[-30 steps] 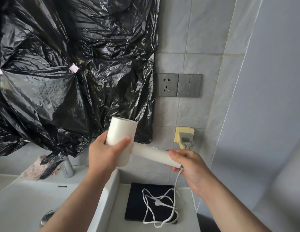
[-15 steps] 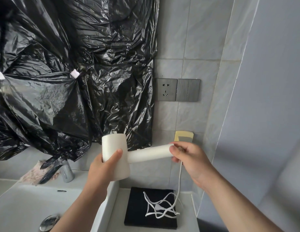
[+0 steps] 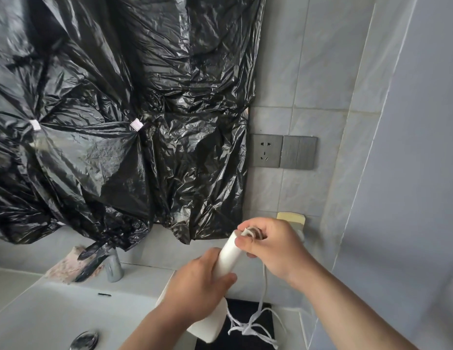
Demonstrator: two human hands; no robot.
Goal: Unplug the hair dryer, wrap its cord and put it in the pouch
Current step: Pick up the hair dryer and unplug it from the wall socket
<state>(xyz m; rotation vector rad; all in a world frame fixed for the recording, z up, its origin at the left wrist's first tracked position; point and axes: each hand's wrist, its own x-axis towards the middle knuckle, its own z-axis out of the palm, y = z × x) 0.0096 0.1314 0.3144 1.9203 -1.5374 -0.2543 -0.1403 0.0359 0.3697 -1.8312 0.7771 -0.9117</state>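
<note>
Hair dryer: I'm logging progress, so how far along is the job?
Done: unplugged, the socket is empty. In hand: the left hand grips the dryer while the right hand pinches the cord at the handle's end, seemingly starting the wrap. Left: most of the cord lies loose on the pouch, and the dryer is not in it.

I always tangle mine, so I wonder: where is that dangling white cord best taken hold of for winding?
Probably the straight stretch of cord hanging just below the right hand, pinched from the right. There it runs free and taut; lower down it lies in tangled loops on the black pouch. The left hand holds the hair dryer steady.
</note>
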